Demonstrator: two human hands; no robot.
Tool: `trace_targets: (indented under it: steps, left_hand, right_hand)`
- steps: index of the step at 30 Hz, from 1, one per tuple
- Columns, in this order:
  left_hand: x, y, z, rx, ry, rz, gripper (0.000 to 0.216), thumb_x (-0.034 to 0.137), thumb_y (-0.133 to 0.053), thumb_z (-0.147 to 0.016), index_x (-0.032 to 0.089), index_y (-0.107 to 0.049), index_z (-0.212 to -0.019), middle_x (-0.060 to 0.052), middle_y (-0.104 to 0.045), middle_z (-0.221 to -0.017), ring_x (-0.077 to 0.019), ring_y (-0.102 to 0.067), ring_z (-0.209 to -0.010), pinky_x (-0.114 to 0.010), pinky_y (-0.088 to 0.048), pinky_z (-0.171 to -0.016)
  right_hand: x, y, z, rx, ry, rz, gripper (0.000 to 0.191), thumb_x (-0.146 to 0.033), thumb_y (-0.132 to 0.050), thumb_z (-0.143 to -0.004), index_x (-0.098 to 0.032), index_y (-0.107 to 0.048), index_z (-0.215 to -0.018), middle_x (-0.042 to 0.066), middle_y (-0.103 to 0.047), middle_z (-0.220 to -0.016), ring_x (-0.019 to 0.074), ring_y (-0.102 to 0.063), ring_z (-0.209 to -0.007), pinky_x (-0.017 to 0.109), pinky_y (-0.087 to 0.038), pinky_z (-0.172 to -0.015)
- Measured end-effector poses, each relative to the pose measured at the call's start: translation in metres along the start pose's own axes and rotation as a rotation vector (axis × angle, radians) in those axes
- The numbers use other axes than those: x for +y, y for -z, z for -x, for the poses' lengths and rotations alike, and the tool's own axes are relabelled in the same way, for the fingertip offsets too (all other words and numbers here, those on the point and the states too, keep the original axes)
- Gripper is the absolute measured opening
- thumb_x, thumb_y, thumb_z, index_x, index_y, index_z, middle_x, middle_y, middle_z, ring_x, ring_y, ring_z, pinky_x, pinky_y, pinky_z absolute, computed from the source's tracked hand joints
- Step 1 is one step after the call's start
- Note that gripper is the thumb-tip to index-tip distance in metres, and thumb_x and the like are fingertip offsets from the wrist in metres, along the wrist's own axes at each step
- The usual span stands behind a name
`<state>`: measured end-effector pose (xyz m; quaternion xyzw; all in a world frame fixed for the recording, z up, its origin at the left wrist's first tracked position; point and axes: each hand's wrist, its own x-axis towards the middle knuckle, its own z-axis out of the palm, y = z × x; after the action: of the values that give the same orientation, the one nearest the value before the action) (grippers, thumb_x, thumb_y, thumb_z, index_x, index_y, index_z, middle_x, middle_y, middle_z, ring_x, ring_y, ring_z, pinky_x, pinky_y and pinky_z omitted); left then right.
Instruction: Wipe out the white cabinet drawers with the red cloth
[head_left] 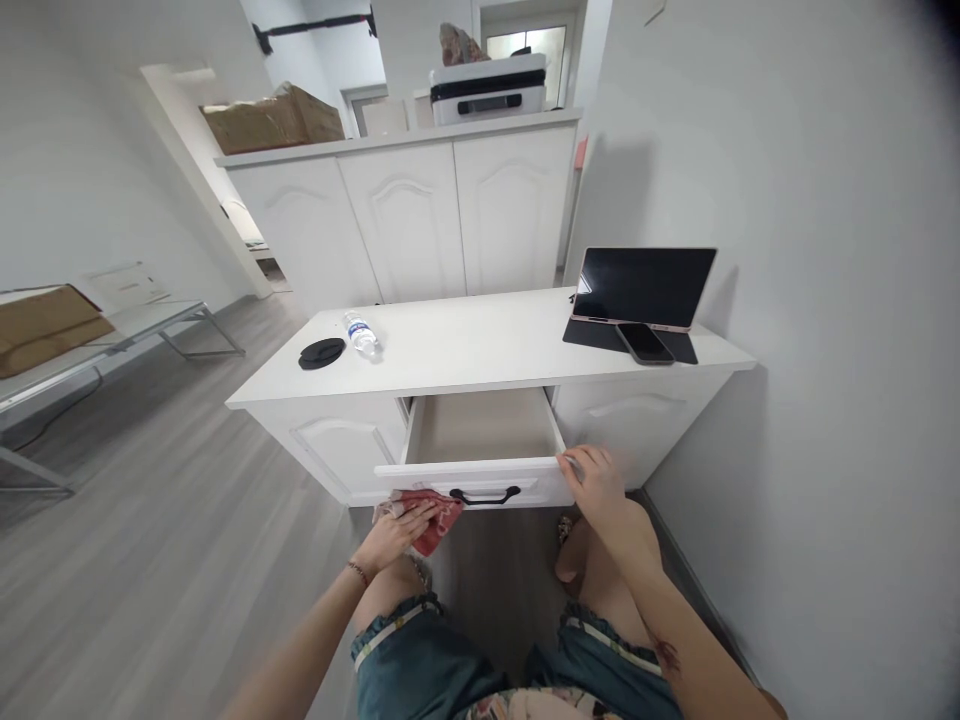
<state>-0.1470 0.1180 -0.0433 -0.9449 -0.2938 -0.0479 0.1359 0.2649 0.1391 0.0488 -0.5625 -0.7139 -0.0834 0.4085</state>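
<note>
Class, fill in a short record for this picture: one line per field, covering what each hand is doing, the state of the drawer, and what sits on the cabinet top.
left hand: left hand presses a red cloth against the drawer front
right hand: right hand grips the drawer's right corner
drawer: pulled open, inside looks bare, black handle on the front
cabinet top: tablet propped up, phone lying before it, water bottle on its side, black round lid
floor: grey wood planks
</note>
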Motion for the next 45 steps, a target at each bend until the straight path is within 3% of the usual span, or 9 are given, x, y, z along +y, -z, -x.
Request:
trace_targets:
  steps: [6,9,13,16,27,32,45]
  left_hand:
    - [-0.01,0.028,0.009,0.14,0.088,-0.086,0.039,0.009,-0.034,-0.09,0.018,-0.057,-0.12,-0.007,-0.054,-0.134,-0.0145,-0.04,-0.13,-0.034,-0.026,-0.109]
    - [-0.004,0.033,-0.002,0.258,0.202,-0.088,0.035,0.009,-0.038,-0.086,0.018,-0.064,-0.107,-0.008,-0.057,-0.13,-0.0169,-0.038,-0.131,-0.038,-0.021,-0.112]
    - [0.012,0.038,-0.029,0.361,0.334,-0.032,0.034,0.011,-0.042,-0.081,0.015,-0.064,-0.108,-0.012,-0.053,-0.134,-0.022,-0.024,-0.138,-0.043,-0.018,-0.112]
    - [0.027,0.043,-0.055,0.332,0.355,0.032,0.036,0.012,-0.044,-0.08,0.014,-0.062,-0.111,-0.013,-0.047,-0.139,-0.0249,-0.016,-0.14,-0.047,-0.017,-0.112]
    - [0.07,0.033,-0.128,0.258,0.268,0.119,0.04,0.016,-0.049,-0.078,0.015,-0.059,-0.116,-0.012,-0.04,-0.144,-0.0254,-0.021,-0.139,-0.047,-0.014,-0.112]
    - [0.081,0.038,-0.15,0.169,0.215,0.128,0.042,0.013,-0.049,-0.076,0.014,-0.058,-0.117,-0.012,-0.039,-0.144,-0.0234,-0.021,-0.139,-0.044,-0.016,-0.113]
    - [0.101,0.059,-0.188,0.099,0.05,0.207,0.038,0.01,-0.044,-0.079,0.014,-0.055,-0.115,-0.004,-0.027,-0.152,-0.0184,-0.008,-0.142,-0.041,-0.019,-0.113]
  right_hand:
    - [0.002,-0.003,0.0,0.018,0.007,0.017,0.03,-0.041,-0.044,-0.091,-0.019,-0.064,-0.085,0.007,-0.066,-0.084,0.0226,-0.056,-0.083,0.042,-0.039,-0.089]
    - [0.002,-0.003,-0.001,0.022,0.004,0.013,0.03,-0.041,-0.044,-0.091,-0.02,-0.065,-0.084,0.007,-0.066,-0.083,0.0224,-0.056,-0.082,0.042,-0.04,-0.087]
    - [0.001,-0.003,-0.002,0.022,-0.012,-0.007,0.032,-0.042,-0.044,-0.091,-0.02,-0.065,-0.081,0.006,-0.066,-0.08,0.022,-0.056,-0.08,0.04,-0.042,-0.085]
    - [0.001,-0.002,-0.002,0.03,-0.029,-0.016,0.033,-0.042,-0.043,-0.092,-0.02,-0.065,-0.081,0.007,-0.066,-0.08,0.0221,-0.057,-0.08,0.04,-0.042,-0.084]
    - [0.001,0.001,-0.002,0.009,-0.028,-0.053,0.032,-0.04,-0.041,-0.092,-0.022,-0.065,-0.081,0.006,-0.066,-0.081,0.0214,-0.058,-0.079,0.045,-0.038,-0.095]
    - [-0.001,0.004,-0.004,0.014,-0.041,-0.07,0.034,-0.037,-0.038,-0.094,-0.021,-0.065,-0.082,0.005,-0.068,-0.082,0.0203,-0.059,-0.079,0.044,-0.038,-0.097]
    - [0.003,0.01,-0.005,-0.028,-0.099,-0.153,0.043,-0.036,-0.027,-0.097,-0.019,-0.065,-0.087,0.008,-0.071,-0.085,0.0208,-0.064,-0.081,0.045,-0.038,-0.098]
